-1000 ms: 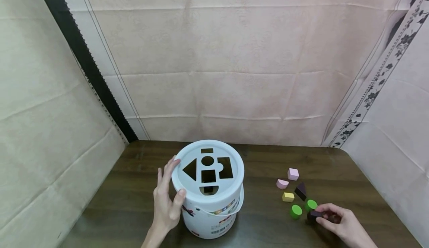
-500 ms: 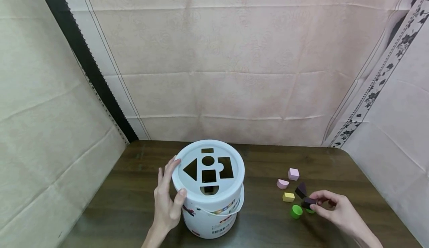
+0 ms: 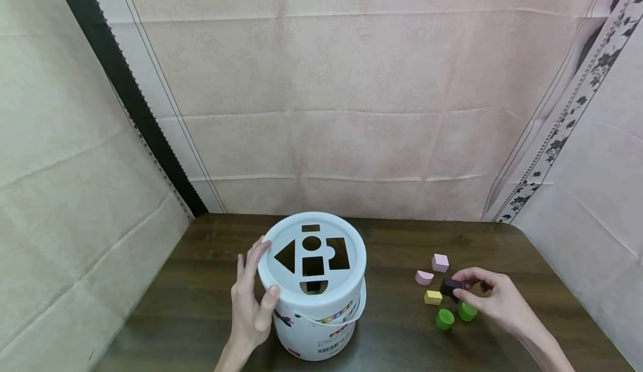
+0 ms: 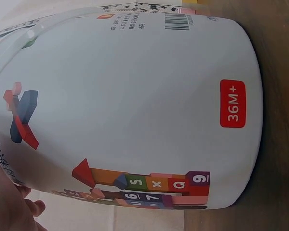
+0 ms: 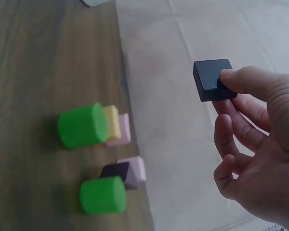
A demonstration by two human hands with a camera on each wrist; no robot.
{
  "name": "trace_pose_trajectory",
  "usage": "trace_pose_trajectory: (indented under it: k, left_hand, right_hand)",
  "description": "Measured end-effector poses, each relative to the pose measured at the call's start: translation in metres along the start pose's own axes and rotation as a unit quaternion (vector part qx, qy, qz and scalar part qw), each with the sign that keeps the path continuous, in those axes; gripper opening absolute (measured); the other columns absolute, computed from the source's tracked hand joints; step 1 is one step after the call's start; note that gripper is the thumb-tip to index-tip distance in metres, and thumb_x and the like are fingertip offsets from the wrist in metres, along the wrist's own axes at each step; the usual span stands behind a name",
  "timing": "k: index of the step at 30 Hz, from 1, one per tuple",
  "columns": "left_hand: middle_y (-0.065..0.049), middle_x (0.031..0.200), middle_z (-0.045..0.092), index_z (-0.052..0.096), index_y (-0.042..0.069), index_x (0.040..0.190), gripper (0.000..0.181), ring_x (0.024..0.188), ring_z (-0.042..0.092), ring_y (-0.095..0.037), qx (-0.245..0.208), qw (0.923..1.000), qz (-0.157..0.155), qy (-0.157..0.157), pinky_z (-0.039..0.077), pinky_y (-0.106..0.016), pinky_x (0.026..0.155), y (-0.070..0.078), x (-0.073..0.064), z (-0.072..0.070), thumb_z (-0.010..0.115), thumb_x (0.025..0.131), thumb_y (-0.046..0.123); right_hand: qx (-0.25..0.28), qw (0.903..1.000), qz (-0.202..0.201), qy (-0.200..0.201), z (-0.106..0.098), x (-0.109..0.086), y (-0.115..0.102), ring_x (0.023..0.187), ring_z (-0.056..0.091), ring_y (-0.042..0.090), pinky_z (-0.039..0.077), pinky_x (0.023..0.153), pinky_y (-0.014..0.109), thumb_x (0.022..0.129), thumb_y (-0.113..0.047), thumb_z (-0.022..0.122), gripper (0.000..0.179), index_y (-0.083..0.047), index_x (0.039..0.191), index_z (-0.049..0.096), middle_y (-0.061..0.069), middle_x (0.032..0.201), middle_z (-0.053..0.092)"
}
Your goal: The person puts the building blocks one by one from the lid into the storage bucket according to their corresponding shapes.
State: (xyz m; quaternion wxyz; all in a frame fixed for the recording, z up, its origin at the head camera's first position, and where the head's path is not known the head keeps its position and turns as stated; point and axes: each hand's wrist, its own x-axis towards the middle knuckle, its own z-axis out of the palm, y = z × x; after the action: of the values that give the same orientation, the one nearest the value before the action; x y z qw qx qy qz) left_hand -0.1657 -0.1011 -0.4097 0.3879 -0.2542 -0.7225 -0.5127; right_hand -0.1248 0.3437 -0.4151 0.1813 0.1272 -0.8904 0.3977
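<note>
My left hand (image 3: 251,305) lies against the left side of a white bucket (image 3: 313,338), its fingers and thumb spread at the rim of the lid (image 3: 278,243). The lid is pale blue, with several cut-out shapes. To the right, my right hand (image 3: 494,296) pinches a dark rectangular block (image 5: 213,79) between thumb and fingers, raised above the other blocks. Under it sits a dark triangular block (image 5: 114,171), mostly covered by the held one in the head view. Two green cylinders (image 3: 444,319) stand nearest the hand.
A yellow block (image 3: 432,297), a pink half-round block (image 3: 424,277) and a pink cube (image 3: 440,262) lie on the brown wooden table (image 3: 392,316). The bucket's white handle (image 3: 359,305) hangs down its right side. Pale cloth (image 3: 351,109) walls in the table.
My right hand has lifted the dark rectangular block from beside the green cylinders and carried it up and leftward over the triangular block. The left hand and the bucket stay in place.
</note>
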Motion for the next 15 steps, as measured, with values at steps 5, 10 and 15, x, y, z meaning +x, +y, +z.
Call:
trace_pose_trajectory:
  k: [5,10,15]
  left_hand:
    - [-0.015,0.145,0.053,0.053,0.003,0.143,0.060,0.136,0.046,-0.029,0.001,1.0000,0.001,0.001,0.012,-0.077,0.104,0.000,0.000,0.000,0.054,0.093,0.036]
    - [-0.015,0.144,0.053,0.052,0.002,0.143,0.060,0.136,0.045,-0.030,0.000,1.0000,0.002,0.002,0.012,-0.078,0.103,0.000,0.000,0.000,0.054,0.093,0.036]
    - [-0.016,0.144,0.053,0.052,0.003,0.143,0.060,0.136,0.045,-0.032,-0.001,1.0000,0.003,0.002,0.012,-0.078,0.104,0.000,0.000,0.000,0.054,0.093,0.036]
  right_hand:
    - [0.006,1.0000,-0.001,-0.004,0.002,0.014,-0.015,0.073,0.056,0.010,0.036,0.065,0.027,0.080,-0.003,0.082,0.021,-0.015,0.095,0.072,-0.006,0.080,0.066]
    - [0.010,0.9998,-0.013,-0.009,0.006,0.031,-0.029,0.073,0.056,0.011,0.037,0.065,0.027,0.082,-0.005,0.081,0.020,-0.016,0.096,0.073,-0.006,0.080,0.067]
    - [0.006,0.9998,-0.018,-0.010,0.010,0.047,-0.041,0.073,0.054,0.012,0.037,0.064,0.028,0.083,-0.008,0.081,0.018,-0.018,0.096,0.073,-0.006,0.080,0.065]
